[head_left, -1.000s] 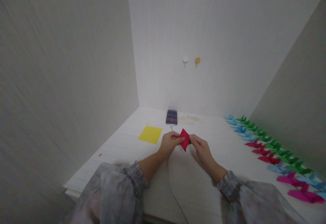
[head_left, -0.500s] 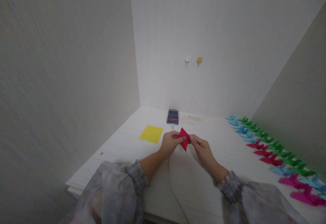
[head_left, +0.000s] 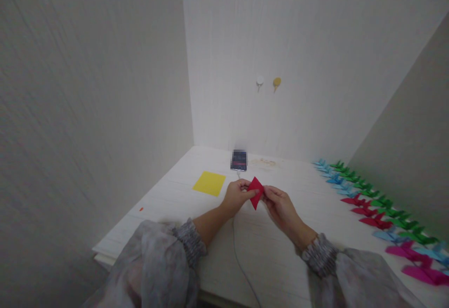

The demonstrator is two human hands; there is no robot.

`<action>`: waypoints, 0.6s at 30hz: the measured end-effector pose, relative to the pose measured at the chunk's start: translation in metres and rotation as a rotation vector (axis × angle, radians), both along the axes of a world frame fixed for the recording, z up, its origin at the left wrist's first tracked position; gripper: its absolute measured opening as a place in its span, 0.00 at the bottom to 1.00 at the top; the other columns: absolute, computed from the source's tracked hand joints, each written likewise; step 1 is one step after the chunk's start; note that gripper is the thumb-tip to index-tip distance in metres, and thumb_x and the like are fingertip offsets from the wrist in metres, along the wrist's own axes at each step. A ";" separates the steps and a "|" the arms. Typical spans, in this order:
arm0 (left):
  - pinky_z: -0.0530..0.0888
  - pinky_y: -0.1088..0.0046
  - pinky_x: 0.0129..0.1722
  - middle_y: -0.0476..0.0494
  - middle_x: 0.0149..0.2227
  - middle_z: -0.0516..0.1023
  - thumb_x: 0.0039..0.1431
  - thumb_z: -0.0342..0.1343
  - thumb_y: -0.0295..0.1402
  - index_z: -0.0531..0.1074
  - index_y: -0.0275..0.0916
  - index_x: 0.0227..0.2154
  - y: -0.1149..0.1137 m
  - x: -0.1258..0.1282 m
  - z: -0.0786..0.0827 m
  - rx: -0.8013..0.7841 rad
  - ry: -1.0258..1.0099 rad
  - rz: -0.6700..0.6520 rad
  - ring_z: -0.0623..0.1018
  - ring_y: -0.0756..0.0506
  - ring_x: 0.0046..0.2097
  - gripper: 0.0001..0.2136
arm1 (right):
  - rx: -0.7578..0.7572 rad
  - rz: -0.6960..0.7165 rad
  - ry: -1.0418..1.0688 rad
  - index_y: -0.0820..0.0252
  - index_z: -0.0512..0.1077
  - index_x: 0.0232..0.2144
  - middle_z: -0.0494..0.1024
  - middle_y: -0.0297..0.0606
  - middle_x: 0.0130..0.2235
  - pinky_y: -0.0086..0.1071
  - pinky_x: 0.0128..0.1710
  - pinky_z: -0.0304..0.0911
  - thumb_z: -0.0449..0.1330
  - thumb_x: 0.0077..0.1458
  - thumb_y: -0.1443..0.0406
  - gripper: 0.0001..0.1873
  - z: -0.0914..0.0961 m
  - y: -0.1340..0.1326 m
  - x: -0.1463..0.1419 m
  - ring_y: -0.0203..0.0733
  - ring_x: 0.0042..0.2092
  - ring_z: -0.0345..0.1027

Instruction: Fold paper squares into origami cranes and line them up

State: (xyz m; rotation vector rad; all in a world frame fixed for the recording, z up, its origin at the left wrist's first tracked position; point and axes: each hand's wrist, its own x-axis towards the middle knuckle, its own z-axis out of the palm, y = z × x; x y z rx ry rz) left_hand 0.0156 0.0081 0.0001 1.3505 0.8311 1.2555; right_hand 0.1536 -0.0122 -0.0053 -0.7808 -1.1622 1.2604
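A small diamond of folded red origami paper (head_left: 256, 193) is held up above the white table, between both hands. My left hand (head_left: 237, 199) grips its left side, with the thumb lying across the front face and the fingers behind. At the right corner, my right hand (head_left: 280, 205) pinches the paper between thumb and fingers. Its fingertips are partly hidden behind the paper. To the left of my left hand lies a flat square of yellow paper (head_left: 209, 183).
A phone (head_left: 239, 160) leans near the back wall, with a white cable (head_left: 242, 266) running to the front edge. Rows of folded paper cranes (head_left: 375, 221) in several colours line the right side. An orange scrap (head_left: 141, 209) lies at the left. Two hooks (head_left: 277, 82) hang on the wall.
The red paper is turned slightly, and my right hand has shifted its pinch along the right corner. The whole view has moved a little.
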 end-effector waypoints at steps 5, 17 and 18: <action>0.69 0.74 0.31 0.43 0.27 0.74 0.35 0.62 0.33 0.70 0.32 0.26 0.002 -0.001 -0.002 0.007 -0.008 -0.040 0.72 0.50 0.29 0.13 | -0.048 0.059 0.097 0.59 0.74 0.26 0.77 0.37 0.29 0.35 0.40 0.60 0.61 0.43 0.63 0.06 0.001 0.000 -0.001 0.39 0.33 0.68; 0.67 0.76 0.28 0.46 0.24 0.73 0.35 0.61 0.31 0.70 0.32 0.24 0.000 0.001 0.002 -0.053 0.014 0.012 0.70 0.52 0.25 0.11 | 0.019 0.050 0.014 0.57 0.74 0.31 0.76 0.36 0.32 0.34 0.41 0.57 0.59 0.46 0.64 0.07 0.001 -0.001 -0.005 0.39 0.35 0.66; 0.67 0.76 0.28 0.46 0.24 0.73 0.36 0.61 0.31 0.70 0.32 0.24 0.000 0.001 0.001 -0.041 0.027 0.029 0.70 0.52 0.25 0.10 | 0.021 0.047 0.008 0.57 0.74 0.31 0.76 0.36 0.32 0.34 0.41 0.57 0.59 0.46 0.64 0.07 0.001 -0.001 -0.005 0.39 0.35 0.66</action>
